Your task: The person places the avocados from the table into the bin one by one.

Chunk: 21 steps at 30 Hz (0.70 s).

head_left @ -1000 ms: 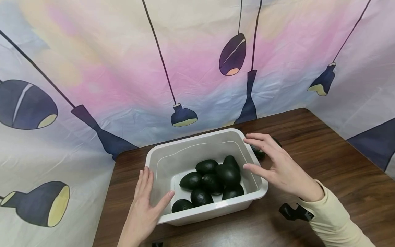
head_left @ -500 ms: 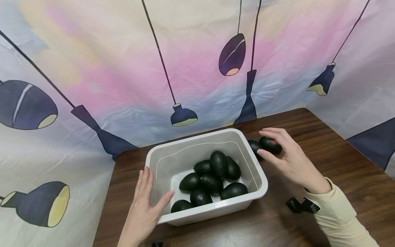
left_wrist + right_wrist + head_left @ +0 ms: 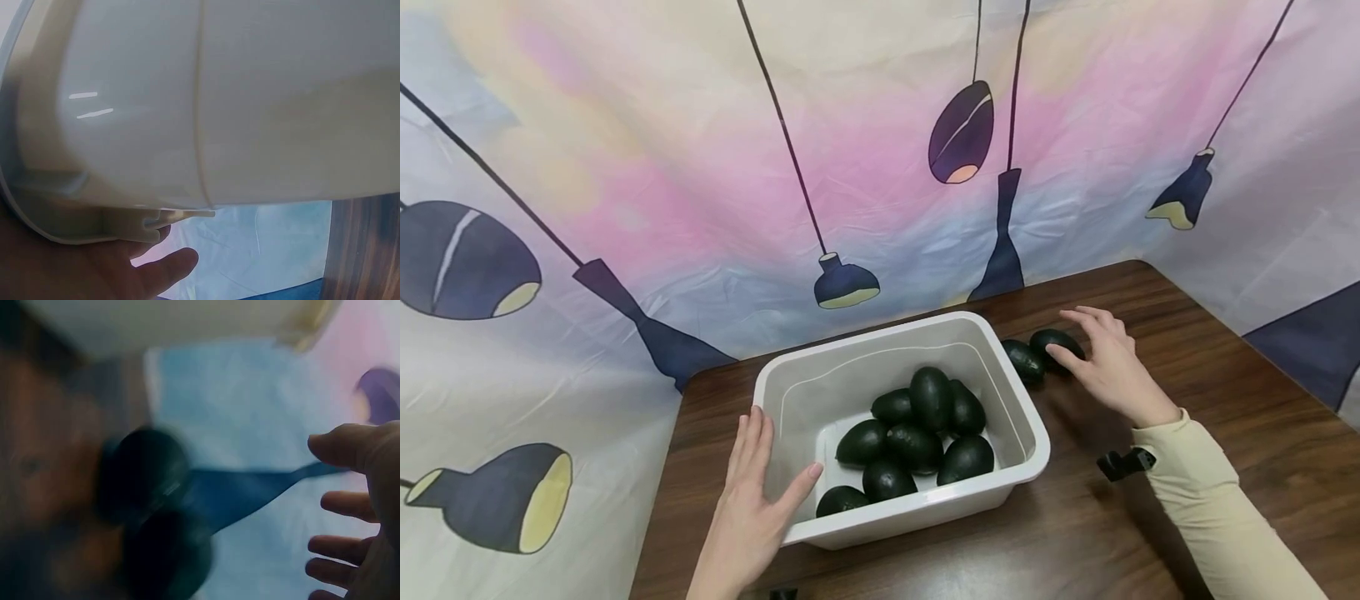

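Note:
A pale grey plastic bin (image 3: 910, 504) holds several dark green avocados (image 3: 913, 448). My left hand (image 3: 747, 496) rests at its near left corner, fingers straight along the outer rim and thumb extending over the inside. In the left wrist view, fingertips (image 3: 172, 269) show beside the bin's rim. Two avocados lie on the table just right of the bin: one close to its wall (image 3: 1022, 362), the other (image 3: 1054, 343) farther right. My right hand (image 3: 1112, 367) hovers beside this farther one, fingers spread and thumb overlapping its edge, holding nothing. The right wrist view shows both avocados blurred.
The bin stands on a dark brown wood-grain table (image 3: 1187, 358). Behind it hangs a pastel cloth (image 3: 887, 167) printed with dark lamps. A black device (image 3: 1123, 463) sits by the right sleeve (image 3: 1195, 475).
My right hand has moved from the bin's right rim outward to the right, over the two avocados. Some avocados in the bin have shifted or rolled. My left hand has stayed put.

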### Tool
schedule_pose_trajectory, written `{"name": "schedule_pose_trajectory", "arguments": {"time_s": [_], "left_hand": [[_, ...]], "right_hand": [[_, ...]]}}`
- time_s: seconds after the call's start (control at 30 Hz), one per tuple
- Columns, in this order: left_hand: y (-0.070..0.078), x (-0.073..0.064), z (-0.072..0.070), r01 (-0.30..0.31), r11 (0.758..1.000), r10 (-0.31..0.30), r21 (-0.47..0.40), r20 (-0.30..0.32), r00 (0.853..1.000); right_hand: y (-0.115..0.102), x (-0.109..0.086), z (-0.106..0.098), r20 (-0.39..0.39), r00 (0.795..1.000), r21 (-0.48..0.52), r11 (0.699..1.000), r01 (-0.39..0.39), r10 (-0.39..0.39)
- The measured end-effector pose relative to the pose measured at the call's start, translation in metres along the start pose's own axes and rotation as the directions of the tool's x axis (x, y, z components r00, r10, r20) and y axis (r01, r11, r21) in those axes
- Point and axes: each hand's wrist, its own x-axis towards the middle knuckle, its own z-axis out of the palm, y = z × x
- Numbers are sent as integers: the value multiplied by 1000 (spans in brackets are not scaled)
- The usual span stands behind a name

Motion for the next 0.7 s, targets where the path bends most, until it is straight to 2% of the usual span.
{"name": "schedule_pose_trajectory", "arguments": {"time_s": [0.17,0.3,0.7], "left_hand": [[0,0,0,-3,1000,3,-2,-7,1000],[1,1,0,-11,1000,11,1,-16,1000],[1,0,-1,0,1000,0,8,-14,1000]], "right_hand": [[34,5,15,76,994,-25,997,-78,79],[50,6,24,95,988,-6,993,-120,120],[58,10,39,108,987,20,992,-125,122]]}}
